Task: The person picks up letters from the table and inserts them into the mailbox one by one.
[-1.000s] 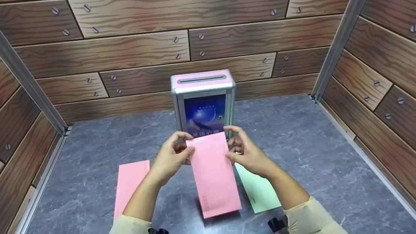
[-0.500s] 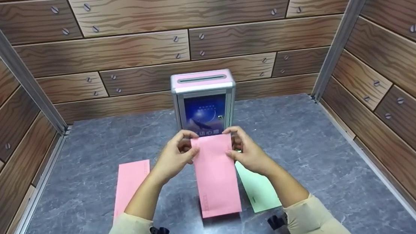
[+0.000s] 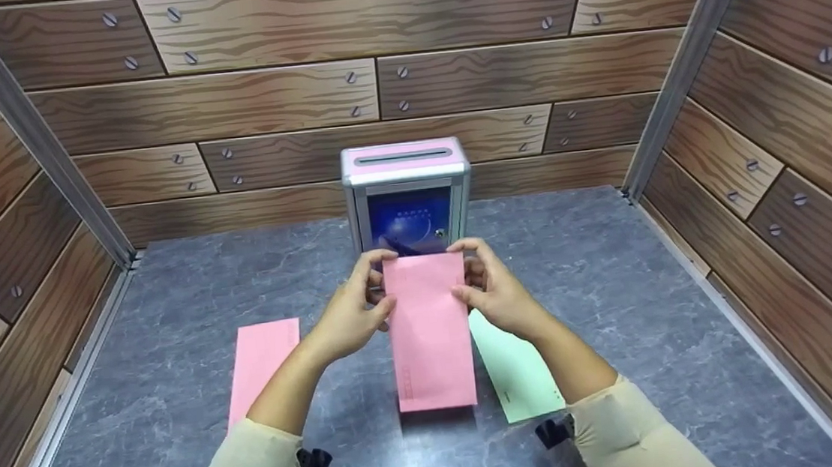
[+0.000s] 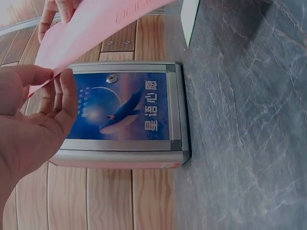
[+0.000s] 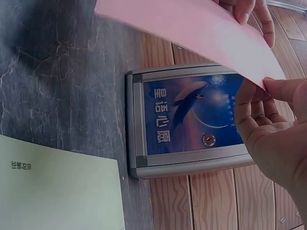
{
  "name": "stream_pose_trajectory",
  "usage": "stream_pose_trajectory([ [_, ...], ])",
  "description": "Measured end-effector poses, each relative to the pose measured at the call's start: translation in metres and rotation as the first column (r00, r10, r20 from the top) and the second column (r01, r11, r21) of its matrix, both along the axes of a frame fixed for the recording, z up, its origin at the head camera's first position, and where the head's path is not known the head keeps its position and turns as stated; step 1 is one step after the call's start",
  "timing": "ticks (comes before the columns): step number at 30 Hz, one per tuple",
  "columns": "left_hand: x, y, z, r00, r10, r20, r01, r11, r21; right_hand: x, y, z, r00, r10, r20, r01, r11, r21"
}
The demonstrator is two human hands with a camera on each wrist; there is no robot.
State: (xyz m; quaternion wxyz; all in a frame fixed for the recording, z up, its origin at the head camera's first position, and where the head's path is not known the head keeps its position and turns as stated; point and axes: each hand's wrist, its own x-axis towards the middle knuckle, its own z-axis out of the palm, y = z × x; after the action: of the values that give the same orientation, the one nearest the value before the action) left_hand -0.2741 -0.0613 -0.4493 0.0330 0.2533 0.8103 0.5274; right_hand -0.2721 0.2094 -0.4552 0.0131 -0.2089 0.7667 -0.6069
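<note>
A pink envelope (image 3: 431, 337) is held up above the table between both hands, its printed side toward the head camera. My left hand (image 3: 351, 310) pinches its upper left edge with the thumb in front and fingers behind. On the upper right edge, my right hand (image 3: 500, 294) grips it the same way. Behind the envelope stands a silver-framed box (image 3: 407, 178) with a pink top, a long slot (image 3: 403, 157) in it and a blue whale picture (image 4: 120, 105) on its door. The envelope hides the box's lower front in the head view.
Another pink envelope (image 3: 265, 363) lies on the grey marbled table (image 3: 170, 345) at the left, partly under the left forearm. A light green envelope (image 3: 514, 368) lies at the right, partly covered by the right arm. Wood-patterned walls (image 3: 269, 99) enclose the back and sides.
The pink envelope has straightened from a slight tilt, moved a little to the right, then risen with both hands toward the box. The box and the other envelopes stay in place.
</note>
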Motion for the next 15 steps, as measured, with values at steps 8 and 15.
stream_pose_trajectory([
  [8, -0.006, 0.002, 0.008, 1.000, 0.022, -0.012, -0.022, 1.000, 0.016, -0.007, 0.003, 0.011, 0.998, -0.003, -0.065, 0.008, 0.997, 0.074],
  [15, -0.013, 0.003, 0.019, 0.996, 0.007, -0.088, -0.006, 1.000, 0.012, -0.013, 0.006, 0.018, 0.992, -0.029, -0.125, 0.044, 0.992, 0.118],
])
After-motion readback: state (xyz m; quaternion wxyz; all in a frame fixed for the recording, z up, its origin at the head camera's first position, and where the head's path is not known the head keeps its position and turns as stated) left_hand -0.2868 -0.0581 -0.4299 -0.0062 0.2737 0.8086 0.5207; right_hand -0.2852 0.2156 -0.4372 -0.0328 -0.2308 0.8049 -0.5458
